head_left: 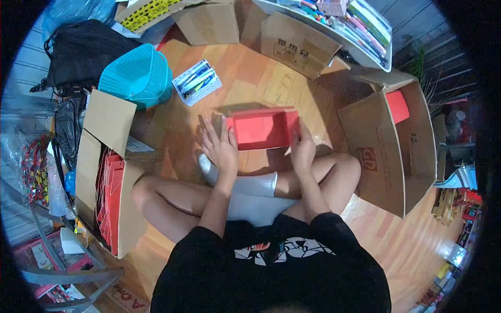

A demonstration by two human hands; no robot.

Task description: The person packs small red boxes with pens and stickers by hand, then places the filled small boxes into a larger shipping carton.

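An open red cardboard box (261, 130) sits in front of my crossed legs, its hollow side facing up at me. At its left end is my left hand (220, 146), the thumb against the box's edge and the other fingers stretched along the outside. My right hand (302, 150) grips the opposite end, thumb on the rim, with its fingers partly hidden behind the side wall. A small white basket (197, 82) of pens and markers stands beyond my left hand.
A carton (136, 180) at left holds red paper bags (110, 195). Behind it stands a turquoise bin (136, 78). The tall carton (376, 151) at right has a red item (398, 107) inside. More cartons (297, 44) and a stationery-filled white tray (387, 58) line the far side.
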